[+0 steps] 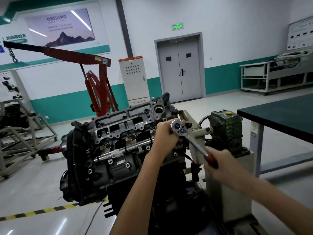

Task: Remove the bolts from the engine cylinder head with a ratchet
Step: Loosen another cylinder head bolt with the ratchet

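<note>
The ratchet (192, 142) slants from its head, clasped by the left hand (166, 136) over the right end of the cylinder head (118, 131), back toward the right hand (220, 165), which is wrapped round its red handle.

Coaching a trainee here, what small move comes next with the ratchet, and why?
Probably swing the handle: the left hand grips the ratchet at its head above the cylinder head, and the right hand grips its red handle.
</note>
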`<action>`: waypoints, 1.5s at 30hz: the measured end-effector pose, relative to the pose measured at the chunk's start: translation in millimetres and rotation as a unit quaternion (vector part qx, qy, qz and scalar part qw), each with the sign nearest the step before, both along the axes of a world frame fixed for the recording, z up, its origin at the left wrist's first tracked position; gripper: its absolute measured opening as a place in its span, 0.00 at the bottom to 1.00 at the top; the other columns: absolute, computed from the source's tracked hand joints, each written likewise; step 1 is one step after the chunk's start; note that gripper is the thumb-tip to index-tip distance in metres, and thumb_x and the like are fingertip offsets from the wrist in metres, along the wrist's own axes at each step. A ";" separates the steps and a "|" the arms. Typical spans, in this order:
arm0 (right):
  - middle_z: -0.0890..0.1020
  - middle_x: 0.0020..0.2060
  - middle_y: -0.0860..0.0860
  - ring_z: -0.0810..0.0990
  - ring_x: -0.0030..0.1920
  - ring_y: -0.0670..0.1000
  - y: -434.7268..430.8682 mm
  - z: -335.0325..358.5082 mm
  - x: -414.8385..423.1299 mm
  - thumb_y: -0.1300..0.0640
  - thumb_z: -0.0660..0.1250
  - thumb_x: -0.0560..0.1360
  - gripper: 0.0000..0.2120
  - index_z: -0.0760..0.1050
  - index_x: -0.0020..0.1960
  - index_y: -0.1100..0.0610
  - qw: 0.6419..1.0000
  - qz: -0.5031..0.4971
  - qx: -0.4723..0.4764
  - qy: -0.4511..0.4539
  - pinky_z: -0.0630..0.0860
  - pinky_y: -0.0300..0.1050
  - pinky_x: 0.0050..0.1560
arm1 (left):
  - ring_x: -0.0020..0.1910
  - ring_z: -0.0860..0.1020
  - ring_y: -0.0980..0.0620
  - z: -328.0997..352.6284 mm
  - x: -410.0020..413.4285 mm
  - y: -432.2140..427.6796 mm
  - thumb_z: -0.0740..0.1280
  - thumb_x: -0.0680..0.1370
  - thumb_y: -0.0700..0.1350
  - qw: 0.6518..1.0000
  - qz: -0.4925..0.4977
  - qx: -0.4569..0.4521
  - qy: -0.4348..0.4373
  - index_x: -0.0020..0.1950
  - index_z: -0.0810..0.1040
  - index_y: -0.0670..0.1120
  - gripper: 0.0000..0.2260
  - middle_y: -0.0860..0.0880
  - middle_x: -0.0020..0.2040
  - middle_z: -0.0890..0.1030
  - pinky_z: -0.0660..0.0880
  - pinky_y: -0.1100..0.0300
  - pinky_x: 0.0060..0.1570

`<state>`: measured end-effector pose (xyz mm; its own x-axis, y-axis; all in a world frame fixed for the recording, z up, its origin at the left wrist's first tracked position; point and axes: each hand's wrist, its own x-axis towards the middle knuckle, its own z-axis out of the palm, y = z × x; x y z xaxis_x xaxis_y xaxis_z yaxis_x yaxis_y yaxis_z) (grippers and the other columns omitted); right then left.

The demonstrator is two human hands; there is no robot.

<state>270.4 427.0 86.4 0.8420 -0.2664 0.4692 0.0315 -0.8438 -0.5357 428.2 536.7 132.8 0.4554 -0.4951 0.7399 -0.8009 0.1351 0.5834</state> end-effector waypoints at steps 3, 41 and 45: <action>0.75 0.31 0.44 0.77 0.31 0.44 -39.9 36.4 -1.9 0.59 0.68 0.71 0.10 0.71 0.49 0.50 0.988 -0.020 -0.154 0.013 0.71 0.33 0.32 | 0.31 0.68 0.54 -1.3 1.5 1.5 0.66 0.78 0.37 1.000 0.001 -0.002 0.013 0.31 0.73 0.41 0.15 0.46 0.28 0.72 0.70 0.53 0.33; 0.76 0.27 0.49 0.78 0.31 0.42 34.4 -19.3 0.7 0.68 0.69 0.69 0.15 0.75 0.53 0.58 0.995 0.016 0.101 -0.018 0.73 0.30 0.32 | 0.27 0.60 0.59 -1.8 -9.2 -2.0 0.66 0.79 0.41 0.999 0.001 -0.045 0.001 0.29 0.61 0.55 0.22 0.57 0.25 0.63 0.59 0.64 0.29; 0.75 0.27 0.45 0.75 0.25 0.41 -45.5 47.7 -3.7 0.62 0.69 0.70 0.11 0.73 0.50 0.51 0.980 0.006 -0.191 0.046 0.69 0.29 0.27 | 0.27 0.62 0.57 -1.3 -0.6 1.7 0.66 0.76 0.33 1.000 -0.002 -0.026 -0.016 0.28 0.68 0.43 0.17 0.54 0.25 0.66 0.61 0.57 0.29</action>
<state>266.7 381.6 134.0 0.8876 -0.0761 0.4544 0.0086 -0.9834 -0.1814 427.5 538.4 131.5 0.4289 -0.4573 0.7791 -0.8188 0.1675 0.5491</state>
